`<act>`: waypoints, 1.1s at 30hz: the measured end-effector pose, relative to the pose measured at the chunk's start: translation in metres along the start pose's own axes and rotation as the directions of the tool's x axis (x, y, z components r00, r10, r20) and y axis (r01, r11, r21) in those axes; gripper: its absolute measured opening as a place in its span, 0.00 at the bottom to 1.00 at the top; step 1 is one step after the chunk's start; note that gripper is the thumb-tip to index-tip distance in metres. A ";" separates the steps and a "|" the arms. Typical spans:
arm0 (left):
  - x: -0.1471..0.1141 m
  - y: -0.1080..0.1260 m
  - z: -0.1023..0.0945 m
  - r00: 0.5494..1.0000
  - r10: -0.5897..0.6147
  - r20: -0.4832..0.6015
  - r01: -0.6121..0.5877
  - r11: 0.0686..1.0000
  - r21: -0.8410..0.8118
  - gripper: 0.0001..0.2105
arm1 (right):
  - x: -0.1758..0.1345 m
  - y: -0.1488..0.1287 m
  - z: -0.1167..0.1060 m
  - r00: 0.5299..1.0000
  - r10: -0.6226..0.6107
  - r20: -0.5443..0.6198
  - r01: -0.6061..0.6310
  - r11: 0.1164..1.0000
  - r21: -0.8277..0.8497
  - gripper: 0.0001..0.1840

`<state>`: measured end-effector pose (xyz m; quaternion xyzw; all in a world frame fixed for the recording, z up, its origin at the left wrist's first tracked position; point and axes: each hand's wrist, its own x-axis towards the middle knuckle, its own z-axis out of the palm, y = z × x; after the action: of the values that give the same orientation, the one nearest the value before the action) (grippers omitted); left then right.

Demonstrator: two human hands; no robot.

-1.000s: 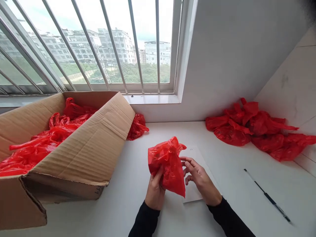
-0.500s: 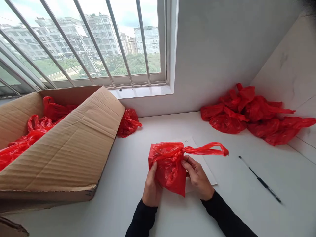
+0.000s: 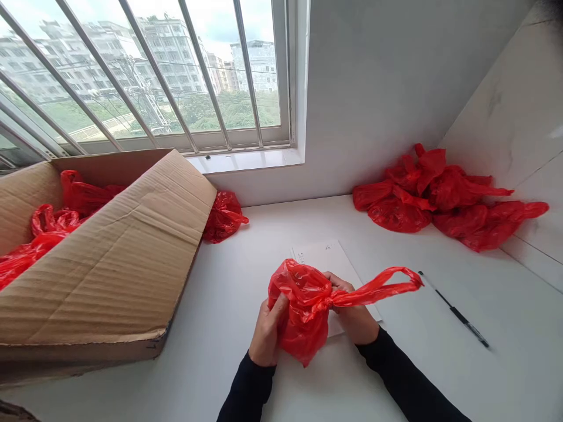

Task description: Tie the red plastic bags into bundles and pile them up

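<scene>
Bag (image 3: 303, 328), red plastic, knotted, looped handle trailing right; held above desk (image 3: 211, 328), toward near edge. Left hand (image 3: 264, 337): clasped on bag's left side, thumb in front. Right hand (image 3: 360, 325): behind knot, fingers partly hidden; cannot tell whether gripping. Paper sheet (image 3: 338, 255), handwritten: beneath, on desk. Pen (image 3: 460, 316): right of paper. Heap of red bags (image 3: 453, 187): far right corner. Cardboard box (image 3: 136, 264), holding further red bags (image 3: 90, 196): left side.
</scene>
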<state>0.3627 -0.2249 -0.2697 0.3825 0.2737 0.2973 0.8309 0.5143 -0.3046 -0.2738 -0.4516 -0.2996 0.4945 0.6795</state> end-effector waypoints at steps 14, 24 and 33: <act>0.000 0.014 -0.011 0.979 -0.111 0.172 0.075 0.976 0.202 0.13 | -0.001 -0.007 0.001 0.990 0.103 0.100 -0.106 0.994 0.025 0.21; 0.003 0.007 -0.012 0.977 -0.055 0.205 0.007 0.974 0.226 0.15 | -0.002 -0.003 -0.002 1.000 -0.019 -0.020 0.016 0.991 -0.130 0.14; 0.001 0.005 -0.010 0.968 -0.087 0.236 0.039 0.979 0.202 0.17 | -0.003 -0.004 -0.001 0.994 -0.017 -0.109 0.004 0.993 -0.117 0.16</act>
<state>0.3552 -0.2167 -0.2712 0.4870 0.2096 0.1931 0.8256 0.5161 -0.3086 -0.2704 -0.5154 -0.2926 0.4471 0.6700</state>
